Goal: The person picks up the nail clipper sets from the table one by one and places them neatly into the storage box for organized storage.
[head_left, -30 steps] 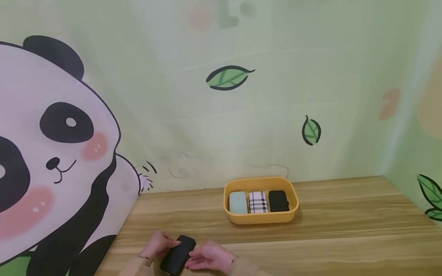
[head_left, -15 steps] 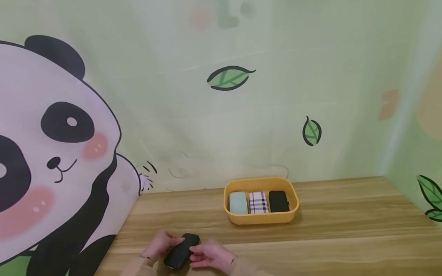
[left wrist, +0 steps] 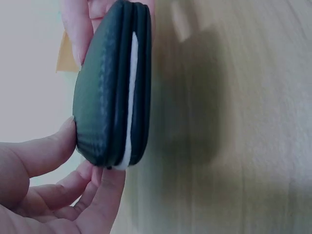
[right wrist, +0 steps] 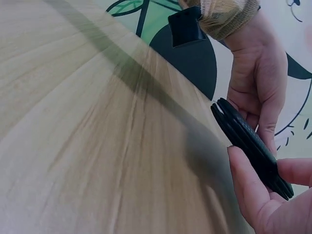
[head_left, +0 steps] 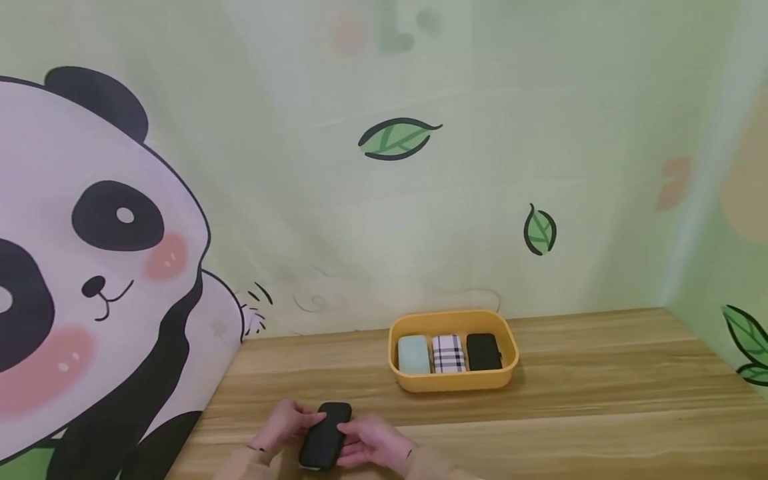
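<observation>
both my hands have hold of the black case [head_left: 325, 437] at once: my left hand [head_left: 282, 427] curls its thumb and fingers around the far-left side of it, and my right hand [head_left: 375, 443] pinches the opposite edge with thumb and fingertips. the case is raised just off the wooden table [head_left: 600, 400], near its front edge, tilted so one long edge points down. from my left wrist view the case [left wrist: 113, 87] stands on edge, its dark textured shell split by a thin white line running along the seam, my thumb [left wrist: 44, 151] pressing its side and other fingers [left wrist: 78, 29] at the top. from my right wrist view the case [right wrist: 251, 146] looks like a slim black wedge with its halves slightly parted at the near end, my fingertip [right wrist: 243, 180] under it and my left hand behind.

farther back on the table sits a yellow tray [head_left: 453, 381] holding three cases side by side: a pale mint one [head_left: 413, 354], a plaid one [head_left: 449, 353] and a black one [head_left: 483, 352]. a panda backdrop [head_left: 102, 267] hangs at the left.
</observation>
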`<state>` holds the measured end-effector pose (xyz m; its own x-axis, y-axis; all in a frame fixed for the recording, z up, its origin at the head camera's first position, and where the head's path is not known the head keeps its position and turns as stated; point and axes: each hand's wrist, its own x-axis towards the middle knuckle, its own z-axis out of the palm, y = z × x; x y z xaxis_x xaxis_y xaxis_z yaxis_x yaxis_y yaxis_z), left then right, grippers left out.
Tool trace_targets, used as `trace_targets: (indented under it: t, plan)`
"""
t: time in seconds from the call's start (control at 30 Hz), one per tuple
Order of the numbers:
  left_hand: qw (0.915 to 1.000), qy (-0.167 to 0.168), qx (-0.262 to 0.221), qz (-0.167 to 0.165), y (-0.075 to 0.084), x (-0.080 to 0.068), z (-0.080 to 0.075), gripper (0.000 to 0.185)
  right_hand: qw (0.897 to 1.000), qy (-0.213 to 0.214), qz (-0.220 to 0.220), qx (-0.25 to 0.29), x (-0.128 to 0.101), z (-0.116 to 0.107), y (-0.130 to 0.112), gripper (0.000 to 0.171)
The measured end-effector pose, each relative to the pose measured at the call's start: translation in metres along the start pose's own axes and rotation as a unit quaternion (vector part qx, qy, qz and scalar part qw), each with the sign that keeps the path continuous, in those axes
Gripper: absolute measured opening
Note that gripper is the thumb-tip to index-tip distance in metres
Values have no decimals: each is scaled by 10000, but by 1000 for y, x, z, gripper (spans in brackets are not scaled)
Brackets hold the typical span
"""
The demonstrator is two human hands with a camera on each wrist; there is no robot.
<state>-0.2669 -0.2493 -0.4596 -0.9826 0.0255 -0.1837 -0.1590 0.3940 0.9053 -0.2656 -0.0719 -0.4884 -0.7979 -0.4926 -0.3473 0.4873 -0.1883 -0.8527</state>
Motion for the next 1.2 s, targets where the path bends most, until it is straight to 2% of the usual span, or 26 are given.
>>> trace_targets:
  t: [0.17, 0.37, 0.67, 0.83, 0.97, 1.07, 1.2]
  plan:
    - [9999, -91, -88, -36, 2, 1, 3, 15, 10000, -46, -46, -53, -4, -4, -2, 25]
    - [9972, -540, -512, 40, 2, 0, 6, 19, 9996, -33, -40, -290, -8, -7, -3, 21]
    - [9987, -436, -247, -13, 10, 0, 12, 17, 9982, 199, -187, -526, -11, -15, -11, 18]
    - [9979, -544, -340, -20, 13, 2, 16, 15, 9969, 181, -231, -736, -17, -20, -17, 17]
    - [9980, -502, -362, -106, 18, 0, 20, 16, 9962, 147, -248, -824, -21, -25, -23, 17]
    - [9982, -447, -371, -138, 19, 1, 23, 21, 9960, 144, -265, -845, -24, -28, -26, 19]
    - [9970, -561, -521, -68, 20, 3, 26, 25, 9952, 161, -351, -897, -26, -32, -30, 20]
